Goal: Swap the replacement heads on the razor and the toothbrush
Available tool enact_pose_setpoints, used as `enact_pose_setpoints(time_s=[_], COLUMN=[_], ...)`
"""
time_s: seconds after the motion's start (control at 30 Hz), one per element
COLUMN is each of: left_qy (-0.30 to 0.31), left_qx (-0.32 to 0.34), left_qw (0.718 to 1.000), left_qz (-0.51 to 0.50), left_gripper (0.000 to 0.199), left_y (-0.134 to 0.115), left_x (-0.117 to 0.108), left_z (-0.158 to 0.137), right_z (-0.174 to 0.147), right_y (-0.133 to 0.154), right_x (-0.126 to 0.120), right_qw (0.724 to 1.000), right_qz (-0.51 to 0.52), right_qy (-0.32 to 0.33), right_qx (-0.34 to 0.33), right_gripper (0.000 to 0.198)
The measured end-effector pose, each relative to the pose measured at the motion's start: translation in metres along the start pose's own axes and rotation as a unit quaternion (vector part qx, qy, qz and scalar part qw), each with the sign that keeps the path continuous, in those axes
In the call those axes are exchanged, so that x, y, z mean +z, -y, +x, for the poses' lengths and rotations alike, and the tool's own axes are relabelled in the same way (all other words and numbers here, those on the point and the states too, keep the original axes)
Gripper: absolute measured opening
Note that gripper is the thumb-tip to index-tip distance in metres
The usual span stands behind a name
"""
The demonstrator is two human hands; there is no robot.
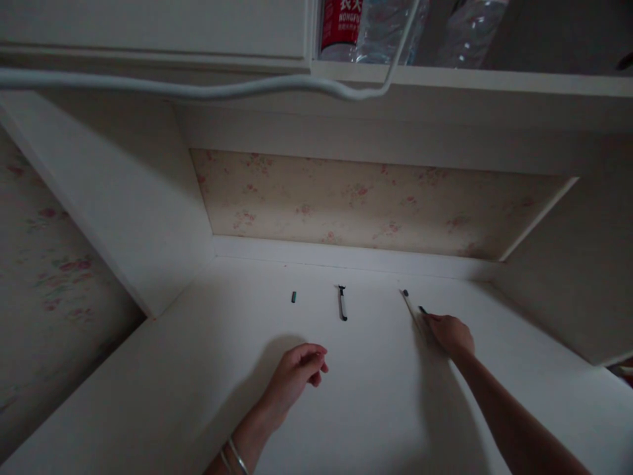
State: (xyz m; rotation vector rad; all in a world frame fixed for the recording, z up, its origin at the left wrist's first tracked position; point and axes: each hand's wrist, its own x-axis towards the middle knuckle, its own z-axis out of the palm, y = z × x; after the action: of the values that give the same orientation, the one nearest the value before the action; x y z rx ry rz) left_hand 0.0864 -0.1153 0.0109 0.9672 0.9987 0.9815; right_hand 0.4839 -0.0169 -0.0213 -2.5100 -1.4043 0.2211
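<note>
My right hand (451,334) reaches over the right side of the white surface, its fingers pinched on a small dark object (422,309). Only the tip of that object shows, so its kind is unclear. Just left of it lies a thin, pale stick with a dark head (410,305), like a toothbrush; its lower end is near my fingers. My left hand (299,366) hovers with fingers curled inward, nothing visible in them. Beyond it lie a razor handle (343,305), light with dark ends, and a small dark and green piece (293,297), resembling a razor cartridge.
The white desk surface (346,409) runs back to a floral-papered wall (316,198) between two side panels. A white tube (198,87) crosses overhead in front of a shelf (469,76). Plastic bottles (386,30), one with a red label, stand on that shelf.
</note>
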Motion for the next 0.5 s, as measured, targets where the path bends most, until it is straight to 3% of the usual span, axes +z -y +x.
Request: enact_pose_setpoints(time_s=[0.27,0.4,0.5], left_qy=[0.01,0.012,0.014], left_qx=[0.008,0.016,0.022], left_qw=[1.0,1.0,1.0], left_qz=[0.014,0.021,0.016], left_gripper=[0.028,0.026,0.025], left_y=[0.0,-0.001,0.0], left_x=[-0.001,-0.001,-0.001], left_z=[-0.002,-0.002,-0.002], right_z=[0.0,-0.009,-0.031], right_y=[0.0,0.004,0.019], right_x=[-0.004,-0.015,-0.023], right_qw=[0.999,0.993,0.977], right_qz=[0.044,0.116,0.202], right_qy=[-0.001,-0.032,-0.075], right_qx=[0.006,0.011,0.005], right_gripper=[0.042,0.031,0.039])
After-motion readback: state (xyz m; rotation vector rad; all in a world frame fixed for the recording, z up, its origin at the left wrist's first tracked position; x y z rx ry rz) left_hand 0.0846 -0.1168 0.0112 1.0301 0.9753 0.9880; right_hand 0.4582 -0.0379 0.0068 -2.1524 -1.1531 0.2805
